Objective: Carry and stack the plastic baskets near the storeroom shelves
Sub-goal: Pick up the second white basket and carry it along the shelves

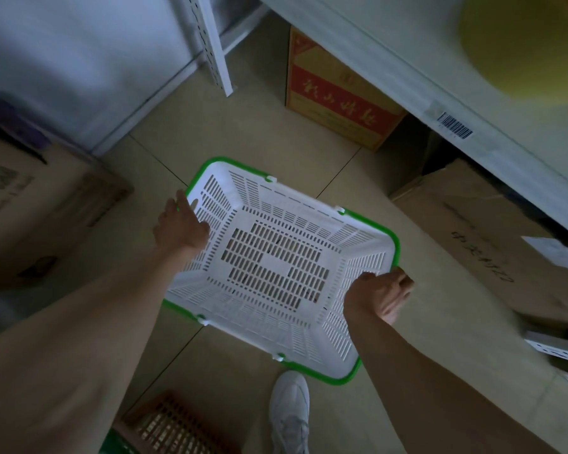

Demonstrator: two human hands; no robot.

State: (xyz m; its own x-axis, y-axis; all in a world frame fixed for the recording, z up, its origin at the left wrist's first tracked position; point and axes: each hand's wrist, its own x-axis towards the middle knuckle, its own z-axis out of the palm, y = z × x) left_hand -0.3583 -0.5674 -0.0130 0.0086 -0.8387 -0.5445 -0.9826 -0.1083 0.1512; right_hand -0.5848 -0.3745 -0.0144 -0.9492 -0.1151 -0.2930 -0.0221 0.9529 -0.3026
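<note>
A white slotted plastic basket with a green rim [276, 267] hangs level above the tiled floor, its open side facing me. My left hand [181, 224] grips its left short edge, fingers over the rim. At the right short edge my right hand [379, 294] is closed around the green rim. Low in the view a brown slotted basket [174, 427] sits inside a green one [115, 445] on the floor by my left leg.
A red and yellow cardboard box [335, 96] stands under the white shelf [423, 77] ahead. Brown cartons lie at the right [479, 231] and left [46, 208]. A perforated shelf upright [215, 50] stands ahead left. My white shoe [291, 411] is below the basket.
</note>
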